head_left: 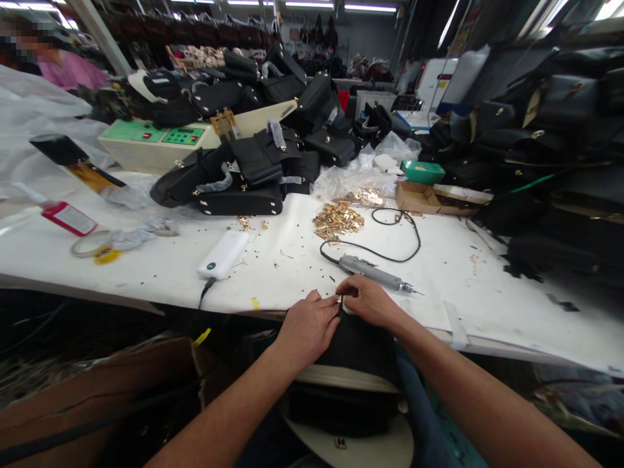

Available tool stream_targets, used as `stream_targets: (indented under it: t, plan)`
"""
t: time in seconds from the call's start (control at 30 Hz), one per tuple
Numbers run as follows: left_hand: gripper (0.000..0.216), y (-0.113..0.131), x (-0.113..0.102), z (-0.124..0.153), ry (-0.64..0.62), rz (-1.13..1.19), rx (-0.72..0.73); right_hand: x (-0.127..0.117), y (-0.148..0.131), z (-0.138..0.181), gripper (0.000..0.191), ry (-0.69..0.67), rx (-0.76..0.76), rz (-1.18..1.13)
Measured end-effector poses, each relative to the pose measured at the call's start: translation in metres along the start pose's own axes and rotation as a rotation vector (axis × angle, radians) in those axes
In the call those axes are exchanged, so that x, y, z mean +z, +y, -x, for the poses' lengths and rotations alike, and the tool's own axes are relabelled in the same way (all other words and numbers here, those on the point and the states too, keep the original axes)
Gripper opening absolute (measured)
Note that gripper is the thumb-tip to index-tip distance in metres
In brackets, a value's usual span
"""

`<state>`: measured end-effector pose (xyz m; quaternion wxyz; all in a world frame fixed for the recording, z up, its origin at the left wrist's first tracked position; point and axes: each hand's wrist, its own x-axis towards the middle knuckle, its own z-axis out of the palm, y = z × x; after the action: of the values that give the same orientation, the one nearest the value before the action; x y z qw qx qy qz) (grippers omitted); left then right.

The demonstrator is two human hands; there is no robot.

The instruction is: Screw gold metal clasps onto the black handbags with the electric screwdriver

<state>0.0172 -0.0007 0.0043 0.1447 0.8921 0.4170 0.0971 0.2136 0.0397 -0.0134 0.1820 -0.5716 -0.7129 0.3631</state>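
A black bag (358, 351) with a cream-edged opening rests on my lap against the table's front edge. My left hand (309, 328) holds the bag from the left, its fingers lying over the black surface and a fingertip against a small gold metal fitting (340, 299). From the other side, the thumb and index finger of my right hand (365, 299) pinch at that fitting. Just beyond my right hand lies a grey electric screwdriver (373, 272) with its bit pointing right. A heap of gold metal fittings (338, 221) lies farther back.
On the white table (273, 286) are a white power bank (224, 255), a red-labelled bottle (68, 216), a black cable (390, 259) and small scattered screws. Black bags (258, 162) are piled behind, near a green-panelled machine (156, 143). Open cardboard boxes (418, 197) stand right of centre.
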Motion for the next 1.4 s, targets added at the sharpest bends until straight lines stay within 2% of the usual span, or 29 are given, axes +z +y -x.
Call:
stream_targets:
  t: [0.2,0.37,0.57,0.73,0.9,1.07,1.17,1.3,1.4]
  plan:
    - [0.015,-0.001,-0.001,0.0,-0.008,-0.007,-0.008,0.002,0.0,0.001,0.017,0.047,-0.015,0.051]
    - [0.019,-0.001,-0.002,0.0,-0.02,-0.01,0.004,0.0,0.003,0.001,0.021,0.011,-0.057,0.023]
    - [0.019,0.001,-0.004,-0.007,-0.058,-0.066,-0.022,0.002,-0.003,-0.003,0.023,0.002,0.04,0.089]
    - [0.017,0.006,-0.013,-0.012,-0.099,-0.131,-0.005,0.004,-0.012,-0.002,0.023,0.008,0.107,0.12]
    - [0.025,0.01,-0.009,-0.002,-0.01,-0.139,0.009,0.006,-0.016,0.003,0.023,0.092,0.09,0.121]
    - [0.035,0.008,0.007,0.003,0.02,-0.111,-0.057,0.007,-0.019,0.005,0.024,0.122,0.065,0.119]
    - [0.034,0.007,0.008,0.002,0.045,-0.076,-0.077,0.008,-0.019,0.005,0.024,0.131,0.066,0.129]
    - [0.032,0.002,0.007,-0.001,0.117,-0.096,-0.036,0.003,-0.018,0.002,0.025,0.105,0.046,0.127]
    - [0.03,-0.013,0.016,-0.003,0.23,-0.173,0.057,-0.01,-0.019,0.0,0.026,0.063,0.031,0.015]
